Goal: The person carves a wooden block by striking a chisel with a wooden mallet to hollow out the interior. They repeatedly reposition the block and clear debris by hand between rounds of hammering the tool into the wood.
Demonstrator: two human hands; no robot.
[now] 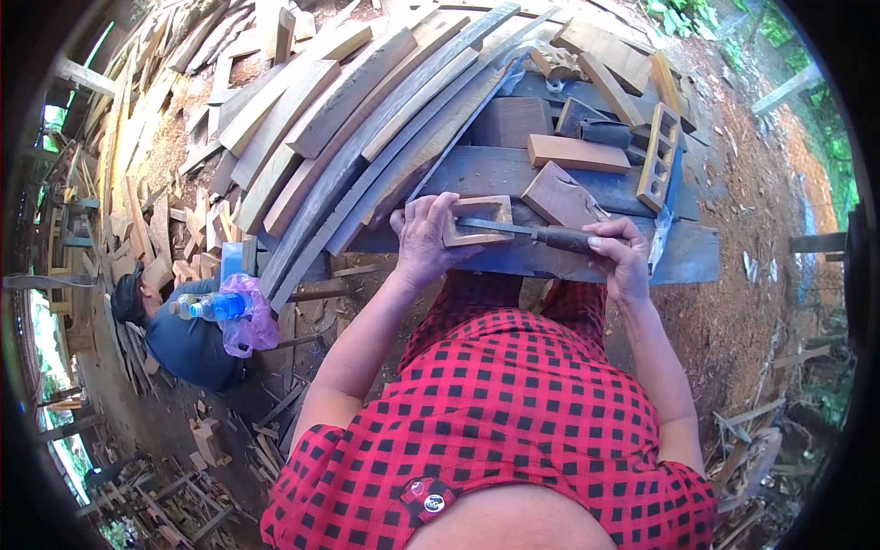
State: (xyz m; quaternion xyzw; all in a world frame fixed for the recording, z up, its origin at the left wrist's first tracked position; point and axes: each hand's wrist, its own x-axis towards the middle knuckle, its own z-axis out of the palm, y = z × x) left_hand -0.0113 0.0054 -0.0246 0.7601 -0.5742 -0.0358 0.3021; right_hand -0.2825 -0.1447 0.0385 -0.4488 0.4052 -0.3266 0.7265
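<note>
The right hand (620, 259) was closed around the dark handle of one file (527, 234), fingers wrapped over the top. The file's blade ran leftward into the opening of one small wooden frame (478, 221). The left hand (423, 240) was clamped on the frame's left end, fingers curled over its near edge, pressing it down on the blue bench (587, 261). The frame lay flat at the bench's near edge, between the two hands.

Just beyond the file lay one angled wood block (561, 195), and behind it one longer tan block (577, 153). Further back stood one dark square block (511, 121). To the right, one slotted wooden piece (660, 158) with three openings rested on edge along the bench's right side.

Left of the bench a stack of long curved planks (367, 137) fanned out; more than ten could be counted, the exact number unclear. Below the bench's left corner sat one plastic bottle (213, 306) with a blue label, held partly in one pink bag (247, 316). One other person (179, 335) in a dark shirt sat on the ground there, beside scattered offcuts.
</note>
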